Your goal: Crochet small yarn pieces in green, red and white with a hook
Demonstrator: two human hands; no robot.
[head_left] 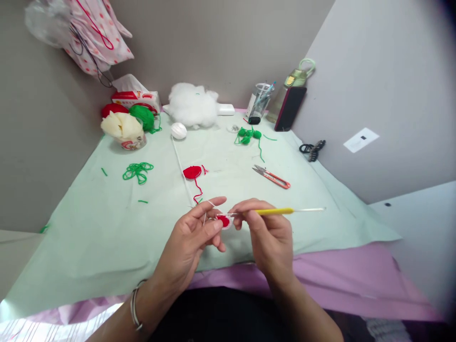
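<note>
My left hand point(199, 228) pinches a small round crochet piece point(224, 221), red in the middle with a white edge. White yarn point(182, 175) runs over the raised left fingers and back to a white yarn ball point(178, 131). In my right hand point(269, 232) is a double-ended crochet hook point(276, 211) with a yellow grip. Its near tip meets the edge of the piece, while the other silver tip points right. Just beyond the hands lies a red crocheted piece point(192, 172) with a loose red tail.
Orange-handled thread snips point(272, 177) lie to the right. Green yarn point(138, 173) is coiled at left, with green crocheted pieces point(247, 136) at the back right. White stuffing point(193, 105), a tissue box point(137, 99), a cup point(261, 100), a phone point(291, 108) and a bottle point(279, 102) stand along the back.
</note>
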